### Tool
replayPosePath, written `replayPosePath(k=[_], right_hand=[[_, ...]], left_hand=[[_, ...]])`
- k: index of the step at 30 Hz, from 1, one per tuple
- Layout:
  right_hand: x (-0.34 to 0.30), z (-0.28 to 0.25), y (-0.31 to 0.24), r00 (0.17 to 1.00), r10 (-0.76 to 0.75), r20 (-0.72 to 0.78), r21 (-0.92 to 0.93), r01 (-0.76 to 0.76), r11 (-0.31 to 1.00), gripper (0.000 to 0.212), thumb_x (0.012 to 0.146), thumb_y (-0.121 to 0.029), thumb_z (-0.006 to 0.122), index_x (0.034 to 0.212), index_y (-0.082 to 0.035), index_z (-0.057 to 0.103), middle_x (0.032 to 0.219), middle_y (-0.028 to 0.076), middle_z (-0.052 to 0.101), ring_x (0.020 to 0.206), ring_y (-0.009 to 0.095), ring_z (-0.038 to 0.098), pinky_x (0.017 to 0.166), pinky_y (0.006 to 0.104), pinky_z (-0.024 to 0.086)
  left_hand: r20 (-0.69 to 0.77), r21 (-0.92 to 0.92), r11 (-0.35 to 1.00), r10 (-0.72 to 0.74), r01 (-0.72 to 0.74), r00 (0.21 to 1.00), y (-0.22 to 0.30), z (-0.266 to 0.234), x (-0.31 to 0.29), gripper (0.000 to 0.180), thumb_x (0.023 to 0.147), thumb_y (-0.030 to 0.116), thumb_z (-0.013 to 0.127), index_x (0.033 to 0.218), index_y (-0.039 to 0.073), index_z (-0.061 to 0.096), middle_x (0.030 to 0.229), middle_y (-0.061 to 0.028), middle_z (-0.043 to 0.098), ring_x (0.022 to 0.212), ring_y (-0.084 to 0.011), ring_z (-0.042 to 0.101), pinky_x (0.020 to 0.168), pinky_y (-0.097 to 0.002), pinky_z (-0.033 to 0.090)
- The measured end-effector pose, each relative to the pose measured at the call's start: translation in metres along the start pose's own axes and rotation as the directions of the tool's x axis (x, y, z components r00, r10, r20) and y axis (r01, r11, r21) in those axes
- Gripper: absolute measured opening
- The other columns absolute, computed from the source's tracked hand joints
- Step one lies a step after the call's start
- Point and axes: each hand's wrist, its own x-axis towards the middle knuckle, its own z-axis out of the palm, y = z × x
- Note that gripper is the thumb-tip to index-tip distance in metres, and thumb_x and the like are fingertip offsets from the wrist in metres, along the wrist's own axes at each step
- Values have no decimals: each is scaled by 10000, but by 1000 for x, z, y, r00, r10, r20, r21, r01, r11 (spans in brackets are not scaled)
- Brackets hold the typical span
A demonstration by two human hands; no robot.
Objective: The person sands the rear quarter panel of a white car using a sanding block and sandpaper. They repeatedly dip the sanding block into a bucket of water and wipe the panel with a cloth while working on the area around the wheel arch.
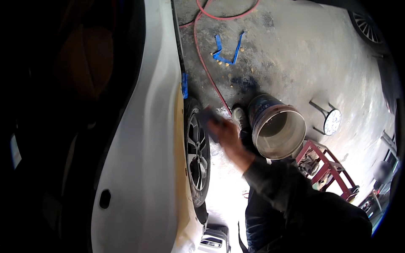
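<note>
My right hand [227, 135] reaches out past the bucket toward the car's wheel [196, 154]. Its fingers are closed round a dark block [209, 123], blurred by motion; I cannot make out its exact kind. The block is nearest the upper rim of the tyre, and whether it touches is unclear. Just left of the wheel runs the pale car body panel [147, 139], with a yellowish band [180, 160] along the wheel-arch edge. A strip of blue tape [184, 86] sticks to that edge farther up. My left hand is not in view.
An open bucket [257, 105] stands by my shoe [239, 117], liquid inside it. A red hose [205, 67] and crumpled blue tape [233, 61] lie on the concrete floor. To the right are a round-topped stool [332, 122] and a red cart [342, 175]; another car's wheel [367, 26] stands farther off.
</note>
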Motion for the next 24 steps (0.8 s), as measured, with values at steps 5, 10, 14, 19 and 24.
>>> replayPosePath(k=[5, 10, 14, 19, 24], right_hand=[[-72, 89, 9, 905, -407, 122, 170, 385, 907, 570, 1027, -91, 484, 1550, -67, 258, 1615, 127, 263, 1505, 205, 175, 1216, 341, 141], [46, 78, 19, 868, -495, 34, 157, 485, 861, 498, 1043, -199, 476, 1495, -21, 365, 1550, 163, 387, 1437, 249, 362, 1169, 315, 266], [59, 66, 20, 864, -500, 58, 183, 483, 856, 486, 1037, -194, 478, 1479, -13, 389, 1552, 181, 371, 1446, 277, 345, 1172, 324, 266], [3, 79, 11, 792, -605, 79, -25, 609, 793, 469, 1033, -202, 468, 1459, -15, 411, 1546, 203, 356, 1460, 323, 304, 1196, 380, 258], [50, 72, -10, 881, -467, -79, 16, 470, 883, 397, 1043, -248, 458, 1327, 18, 539, 1271, 185, 624, 1169, 297, 606, 987, 373, 458]], left_hand=[[-18, 44, 998, 40, -40, 999, 23, -47, -50, 639, 1019, 472, 263, 1477, 34, 340, 1538, -306, 247, 1418, -488, 266, 1105, -668, 247], [-61, 69, 996, 59, -55, 996, 42, -65, -82, 636, 1019, 470, 262, 1479, 38, 339, 1539, -300, 250, 1420, -484, 267, 1107, -666, 247], [-83, 71, 996, 66, -60, 994, 49, -73, -86, 634, 1019, 469, 262, 1481, 41, 339, 1541, -295, 252, 1421, -481, 268, 1109, -664, 246], [-113, 97, 994, 58, -47, 992, 43, -81, -94, 632, 1019, 467, 261, 1484, 45, 338, 1543, -288, 255, 1422, -477, 269, 1112, -661, 246], [-108, 95, 994, 65, -55, 992, 45, -74, -95, 630, 1019, 465, 260, 1487, 50, 337, 1545, -282, 257, 1424, -473, 270, 1114, -659, 246]])
